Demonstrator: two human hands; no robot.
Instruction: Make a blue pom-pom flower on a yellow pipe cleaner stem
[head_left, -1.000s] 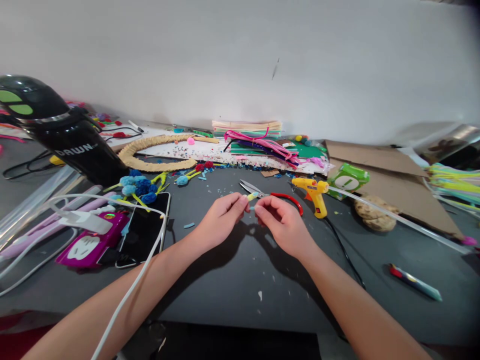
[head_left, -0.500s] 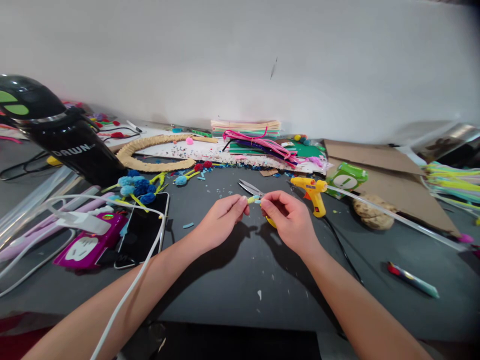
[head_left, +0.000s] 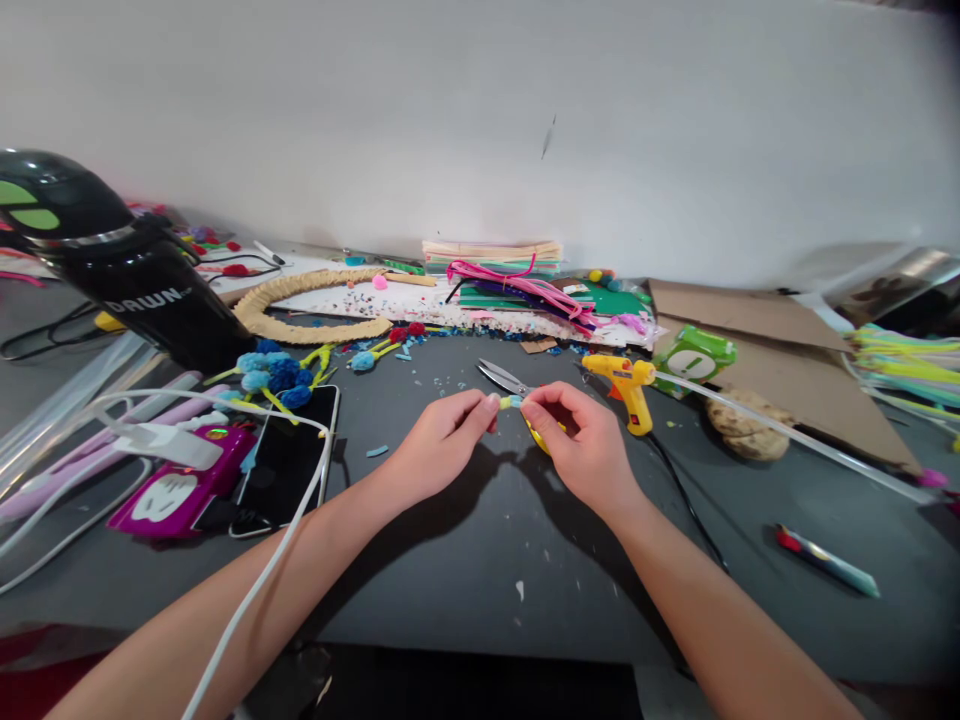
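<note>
Between my two hands stretches a short fuzzy pipe cleaner piece [head_left: 510, 402], yellow toward the left and light blue toward the right. My left hand [head_left: 450, 435] pinches its yellow end between thumb and forefinger. The blue end sits in the closed fingertips of my right hand [head_left: 577, 430]. Just behind lie scissors [head_left: 504, 378] with the blades parted and yellow handles partly covered by my right hand. A yellow hot glue gun [head_left: 628, 385] rests to the right, a clear glue stick [head_left: 787, 432] reaching out from its back.
At left stand a black bottle [head_left: 150, 260], blue pom-pom stems [head_left: 277, 375], a phone [head_left: 289, 460] and a purple power bank [head_left: 184, 480]. A white cable crosses my left forearm. Pipe cleaner bundles [head_left: 517, 285] lie behind; cardboard [head_left: 795, 370] and a pen-like tube [head_left: 825, 560] are at right.
Both hands stay nearly in place, still holding the pipe cleaner piece. The fingers have shifted slightly, and the piece looks straighter between them.
</note>
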